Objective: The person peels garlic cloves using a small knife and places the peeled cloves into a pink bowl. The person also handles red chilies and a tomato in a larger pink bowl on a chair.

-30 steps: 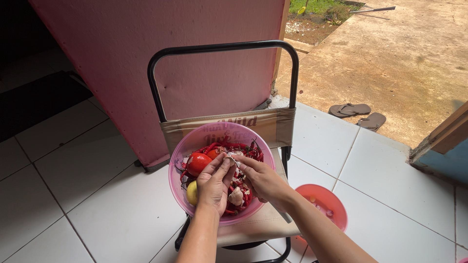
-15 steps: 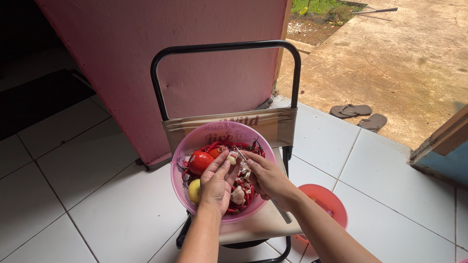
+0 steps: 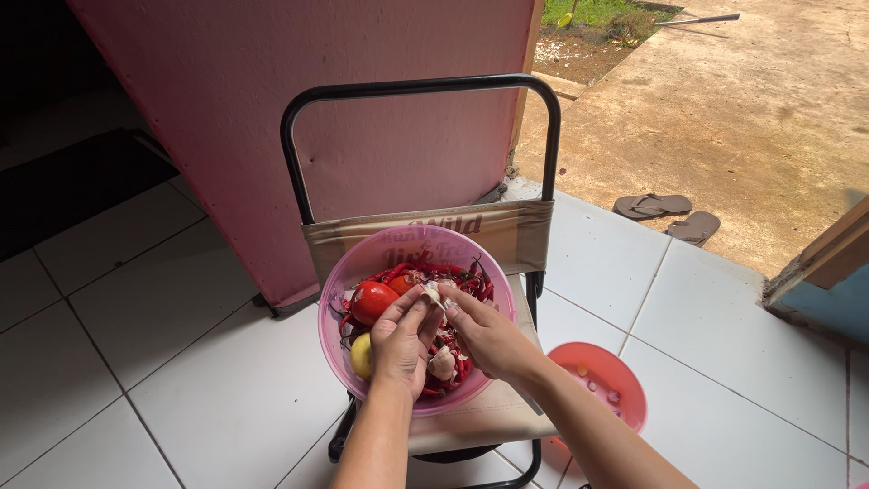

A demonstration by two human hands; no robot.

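White and small, the garlic clove (image 3: 433,293) looked light, firm and slippery, so we pinched it between left hand (image 3: 399,342) and right hand (image 3: 487,337) fingertips, both grips clenched on it.

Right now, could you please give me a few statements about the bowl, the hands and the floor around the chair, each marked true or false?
1. Both hands, left hand and right hand, meet over the pink bowl. True.
2. The bowl rests on the white tiled floor. False: it sits on the folding chair.
3. A red tomato lies in the bowl beside red chillies. True.
4. The small red bowl stands on the chair seat. False: it is on the floor, right of the chair.
5. A pair of sandals lies outside on the concrete. True.
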